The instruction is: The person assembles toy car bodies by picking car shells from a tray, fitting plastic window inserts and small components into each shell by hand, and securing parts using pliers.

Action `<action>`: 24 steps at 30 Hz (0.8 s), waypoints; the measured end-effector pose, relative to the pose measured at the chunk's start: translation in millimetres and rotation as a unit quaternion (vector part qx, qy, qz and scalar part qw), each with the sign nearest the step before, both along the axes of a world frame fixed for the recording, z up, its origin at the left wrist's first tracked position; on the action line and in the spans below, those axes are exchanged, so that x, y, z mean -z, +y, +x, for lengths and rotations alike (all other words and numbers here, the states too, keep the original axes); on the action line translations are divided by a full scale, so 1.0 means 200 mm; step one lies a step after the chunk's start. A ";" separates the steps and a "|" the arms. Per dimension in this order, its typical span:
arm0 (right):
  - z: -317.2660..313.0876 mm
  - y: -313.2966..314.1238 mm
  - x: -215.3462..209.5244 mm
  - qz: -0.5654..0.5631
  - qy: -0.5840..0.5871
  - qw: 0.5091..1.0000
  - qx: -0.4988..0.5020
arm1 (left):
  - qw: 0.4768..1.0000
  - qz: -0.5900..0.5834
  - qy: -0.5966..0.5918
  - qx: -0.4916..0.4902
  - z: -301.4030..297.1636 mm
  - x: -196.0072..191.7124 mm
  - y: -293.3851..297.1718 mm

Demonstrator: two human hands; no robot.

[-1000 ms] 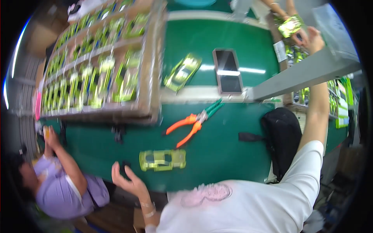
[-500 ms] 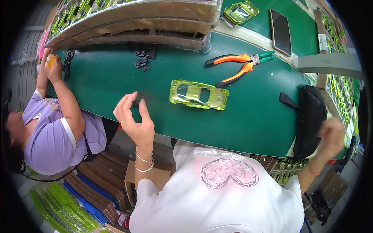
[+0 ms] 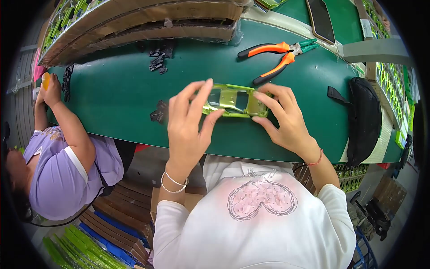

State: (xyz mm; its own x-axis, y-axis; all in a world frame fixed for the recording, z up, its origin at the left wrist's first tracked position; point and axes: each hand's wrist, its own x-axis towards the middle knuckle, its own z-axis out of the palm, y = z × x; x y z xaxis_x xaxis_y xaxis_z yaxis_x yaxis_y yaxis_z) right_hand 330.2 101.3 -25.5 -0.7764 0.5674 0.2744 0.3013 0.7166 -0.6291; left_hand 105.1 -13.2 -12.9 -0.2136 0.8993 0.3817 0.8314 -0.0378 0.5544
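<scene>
1. Green toy car body (image 3: 234,101) sits just above the green table (image 3: 112,94), pinched between my two hands, near the table's front edge.
2. My left hand (image 3: 188,125) grips the body's left end: thumb under, fingers (image 3: 199,96) long and loosely spread over it.
3. My right hand (image 3: 284,119) clamps the right end, fingers curled.
4. I see its long axis running left-right, along the table.
5. Orange-handled pliers (image 3: 275,56) lie further back on the table.

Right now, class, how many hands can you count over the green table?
3. The person's left hand and right hand hold the green toy car body mid-table; a co-worker's hand is at the far left edge. Another may be hidden.
</scene>
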 end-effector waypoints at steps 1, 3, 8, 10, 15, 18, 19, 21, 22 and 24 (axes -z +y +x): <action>0.02 -0.01 -0.01 -0.017 -0.011 1.000 -0.019 | 1.000 -0.019 -0.019 0.008 0.01 -0.01 -0.03; 0.04 -0.02 -0.04 -0.048 -0.017 0.998 -0.042 | 0.996 -0.048 -0.068 0.015 0.03 -0.01 -0.08; -0.03 -0.03 -0.01 -0.046 -0.006 0.999 0.000 | 0.991 -0.077 -0.108 -0.010 -0.09 -0.07 -0.10; -0.04 -0.02 0.05 -0.034 -0.006 0.999 -0.010 | 0.996 0.025 0.046 -0.065 -0.24 -0.05 -0.01; -0.07 -0.01 0.02 -0.059 0.008 0.998 -0.016 | 0.989 -0.005 0.113 -0.095 -0.57 -0.02 0.16; -0.06 0.00 0.03 -0.081 0.032 0.996 -0.017 | 0.984 -0.026 0.166 -0.056 -0.61 -0.01 0.21; -0.06 0.00 0.03 -0.104 0.036 0.994 -0.017 | 0.979 -0.047 0.190 -0.058 -0.60 -0.01 0.22; -0.06 0.00 0.03 -0.128 0.040 0.991 -0.013 | 0.973 -0.068 0.214 -0.056 -0.60 0.00 0.24; -0.06 0.00 0.03 -0.145 0.042 0.988 -0.008 | 0.973 -0.058 0.217 -0.057 -0.60 0.00 0.24; -0.06 0.01 0.01 -0.165 0.045 0.985 -0.003 | 0.972 -0.051 0.220 -0.057 -0.58 0.00 0.24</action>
State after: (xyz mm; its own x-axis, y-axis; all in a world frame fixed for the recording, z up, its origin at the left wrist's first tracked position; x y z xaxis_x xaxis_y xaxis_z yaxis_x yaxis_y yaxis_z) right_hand 319.1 102.4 -26.7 -0.7606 0.6332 0.1432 0.2301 0.4692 -0.8526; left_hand -11.6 34.1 -12.5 -0.1509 0.9171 0.3689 0.9846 0.1060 0.1393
